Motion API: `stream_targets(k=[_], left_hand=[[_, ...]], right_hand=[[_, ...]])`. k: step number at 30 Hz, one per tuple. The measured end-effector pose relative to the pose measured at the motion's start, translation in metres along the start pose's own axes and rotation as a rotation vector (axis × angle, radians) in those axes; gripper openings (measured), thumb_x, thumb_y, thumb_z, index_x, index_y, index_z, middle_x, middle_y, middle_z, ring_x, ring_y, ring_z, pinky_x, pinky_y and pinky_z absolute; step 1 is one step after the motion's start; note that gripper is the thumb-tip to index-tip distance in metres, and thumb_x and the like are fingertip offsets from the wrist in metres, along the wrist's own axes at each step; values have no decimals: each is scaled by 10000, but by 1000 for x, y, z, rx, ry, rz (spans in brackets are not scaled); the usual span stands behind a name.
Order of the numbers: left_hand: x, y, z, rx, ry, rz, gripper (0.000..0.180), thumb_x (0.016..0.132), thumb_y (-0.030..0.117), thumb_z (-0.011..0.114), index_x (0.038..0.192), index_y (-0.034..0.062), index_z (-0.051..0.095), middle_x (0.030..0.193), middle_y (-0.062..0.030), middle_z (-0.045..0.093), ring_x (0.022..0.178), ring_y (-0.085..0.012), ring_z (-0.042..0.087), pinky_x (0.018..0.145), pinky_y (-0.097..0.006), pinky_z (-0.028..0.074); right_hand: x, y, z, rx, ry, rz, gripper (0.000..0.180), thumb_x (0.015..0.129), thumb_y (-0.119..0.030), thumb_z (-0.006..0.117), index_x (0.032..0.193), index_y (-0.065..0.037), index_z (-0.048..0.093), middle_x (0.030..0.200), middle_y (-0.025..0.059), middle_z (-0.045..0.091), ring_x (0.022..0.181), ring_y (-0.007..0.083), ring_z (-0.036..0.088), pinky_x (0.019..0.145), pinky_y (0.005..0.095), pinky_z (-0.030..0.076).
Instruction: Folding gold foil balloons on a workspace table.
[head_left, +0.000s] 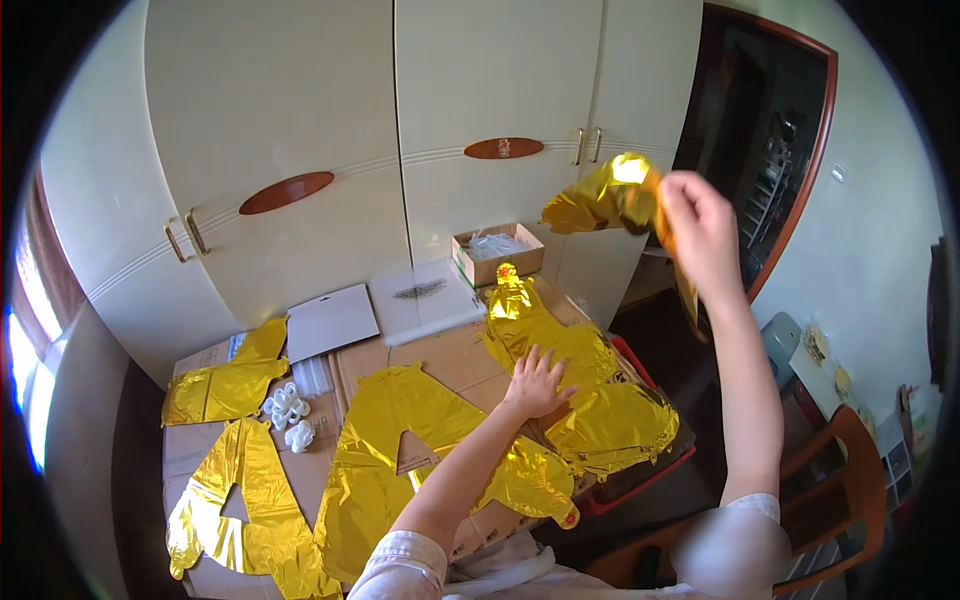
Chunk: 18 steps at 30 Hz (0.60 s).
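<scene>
Foil [592, 207] hangs up high, pinched in the right hand [703, 222]. The left hand [538, 384] lies spread on a gold sheet [605, 425], maybe to keep it flat on the cardboard [445, 349].

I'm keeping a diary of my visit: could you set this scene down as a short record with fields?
Left hand: spread on a gold foil shape
Right hand: raised, gripping a hanging foil piece
Work surface: flattened cardboard
Left side: A-shaped foil, white bundles
Far edge: open box holding slim white pieces
Behind: pale cabinets
Right side: wooden chair
</scene>
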<state>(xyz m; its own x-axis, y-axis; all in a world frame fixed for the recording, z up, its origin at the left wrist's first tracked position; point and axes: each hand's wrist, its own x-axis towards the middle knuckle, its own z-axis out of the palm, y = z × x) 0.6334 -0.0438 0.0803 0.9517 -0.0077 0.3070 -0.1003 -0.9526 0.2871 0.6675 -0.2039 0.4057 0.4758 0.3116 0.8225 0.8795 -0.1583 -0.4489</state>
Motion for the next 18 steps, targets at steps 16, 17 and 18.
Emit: stream_targets(k=[16,17,18], left_hand=[[-172,-83,-155,-890,192,-643,881,844,417,693,1504,96,206,1451,-225,332,1284,-365,439,1007,-491,427],[-183,-83,-153,-636,201,-608,886,830,378,715,1496,77,213,1438,-235,339,1285,-376,432,1019,-490,419],[-192,-81,-151,-436,224,-541,900,816,386,725,1488,65,221,1437,-240,336,1292,-391,415,1032,-492,405]], right_hand=[[-272,-55,134,213,-775,-587,114,868,-149,593,918,-72,662,1141,78,664,1122,229,615,915,373,486],[-276,-60,140,210,-818,-597,124,865,-150,585,920,-69,661,1150,83,659,1135,234,608,928,382,480],[-281,-64,146,204,-860,-605,133,862,-152,577,922,-67,660,1158,88,655,1147,239,600,941,390,473]])
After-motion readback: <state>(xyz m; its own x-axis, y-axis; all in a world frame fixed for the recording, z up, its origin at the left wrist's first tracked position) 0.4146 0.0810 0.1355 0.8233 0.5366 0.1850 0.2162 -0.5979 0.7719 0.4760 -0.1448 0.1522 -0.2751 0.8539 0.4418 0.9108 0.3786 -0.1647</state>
